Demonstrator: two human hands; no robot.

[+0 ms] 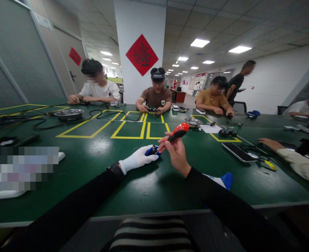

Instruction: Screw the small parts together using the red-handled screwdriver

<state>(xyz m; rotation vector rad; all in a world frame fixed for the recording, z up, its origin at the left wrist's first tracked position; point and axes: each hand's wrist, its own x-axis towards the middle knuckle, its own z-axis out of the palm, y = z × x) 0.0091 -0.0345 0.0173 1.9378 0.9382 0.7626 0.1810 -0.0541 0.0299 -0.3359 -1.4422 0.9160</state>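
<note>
Beyond the striped clothing [149, 232] at the near edge, between two black sleeves, both hands are raised over the green counter [133, 203]. A loose white-and-blue glove [226, 180] lies beside the right forearm, partly hidden by it. The left hand [136, 160], gloved in white with blue at the fingers, is closed around a small dark part [152, 151] with a shiny tip facing up. Close by and a little higher, the bare right hand [178, 154] grips a red-and-black tool [180, 130] between thumb and fingers, some fingertips reaching to the blue of the glove. The tool's rounded end points up and away; its other end is hidden behind the fingers.

The step in hand looks like close handwork on the part, with the tool held ready rather than clearly applied. Bringing the two together would call for a steady left hand, a turn of the right wrist and careful alignment at the shiny tip.

Farther right sit a phone [238, 152] and a co-worker's hand [271, 143]. Ahead, yellow tape [128, 138] marks out boxes; past it are two metal bowls [69, 113], then three seated people [157, 95] along the far side, and a white pillar [141, 19] bearing a red diamond poster [142, 54].
</note>
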